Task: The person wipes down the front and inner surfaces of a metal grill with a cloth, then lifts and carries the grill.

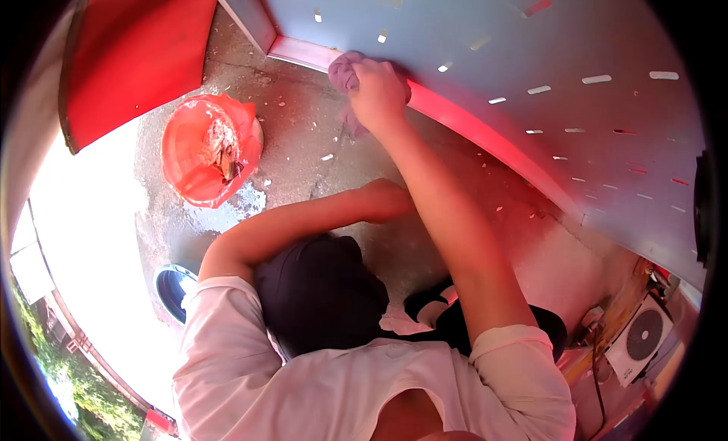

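My right hand (379, 96) is closed round a bunched purple cloth (346, 71). It presses the cloth against the bottom edge of a grey metal panel (485, 54) with rows of slots. A loose fold of the cloth hangs below the hand. My left arm is bent across in front of my dark-clad knee (322, 289). My left hand (387, 198) lies close to my right forearm, and its fingers are hidden behind that forearm.
A bin lined with a red plastic bag (178, 149) holds rubbish on the wet, stained concrete floor (296, 138). A blue basin (161, 285) stands near my left elbow. A red panel (136, 54) is at upper left, a fan unit (641, 338) at lower right.
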Available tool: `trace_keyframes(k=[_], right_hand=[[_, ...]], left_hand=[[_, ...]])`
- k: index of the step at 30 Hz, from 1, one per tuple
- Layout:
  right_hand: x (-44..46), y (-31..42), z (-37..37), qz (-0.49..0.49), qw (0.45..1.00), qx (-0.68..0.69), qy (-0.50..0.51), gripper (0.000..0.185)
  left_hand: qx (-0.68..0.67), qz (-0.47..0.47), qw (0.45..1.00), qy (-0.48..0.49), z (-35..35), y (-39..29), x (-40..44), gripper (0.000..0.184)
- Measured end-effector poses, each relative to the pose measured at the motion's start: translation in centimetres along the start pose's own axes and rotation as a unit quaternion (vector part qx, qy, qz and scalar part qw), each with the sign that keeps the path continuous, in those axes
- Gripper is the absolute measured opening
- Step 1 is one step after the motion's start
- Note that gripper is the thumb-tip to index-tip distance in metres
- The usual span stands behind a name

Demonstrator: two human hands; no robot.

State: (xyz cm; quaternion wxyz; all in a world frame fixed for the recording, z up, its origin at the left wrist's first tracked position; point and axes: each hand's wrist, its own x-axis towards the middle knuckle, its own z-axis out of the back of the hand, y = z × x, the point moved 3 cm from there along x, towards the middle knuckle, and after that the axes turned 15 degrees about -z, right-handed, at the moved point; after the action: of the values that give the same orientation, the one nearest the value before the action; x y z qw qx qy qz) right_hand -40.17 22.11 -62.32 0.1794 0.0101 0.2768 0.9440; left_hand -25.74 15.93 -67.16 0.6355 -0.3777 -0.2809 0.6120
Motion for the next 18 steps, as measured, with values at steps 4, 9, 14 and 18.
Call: trace_keyframes(k=[4,9,14,18], right_hand=[[0.7,1.8,-0.3,-0.003,0.999,0.03,0.014,0.03],[1.7,3.8,-3.4,0.04,0.998,0.015,-0.038,0.024],[3.8,7.0,-6.1,0.107,0.993,0.048,0.008,0.026],[4.9,7.8,-1.9,0.002,0.922,0.149,0.357,0.044]], left_hand=[[0.037,0.018,0.999,-0.003,-0.1,0.0,-3.2,0.017],[-0.011,0.034,0.999,-0.028,-1.8,1.1,-5.0,0.015],[-0.01,0.044,0.994,-0.1,-1.6,1.9,-4.6,0.014],[-0.014,0.031,0.999,-0.035,-0.9,2.0,-4.2,0.021]])
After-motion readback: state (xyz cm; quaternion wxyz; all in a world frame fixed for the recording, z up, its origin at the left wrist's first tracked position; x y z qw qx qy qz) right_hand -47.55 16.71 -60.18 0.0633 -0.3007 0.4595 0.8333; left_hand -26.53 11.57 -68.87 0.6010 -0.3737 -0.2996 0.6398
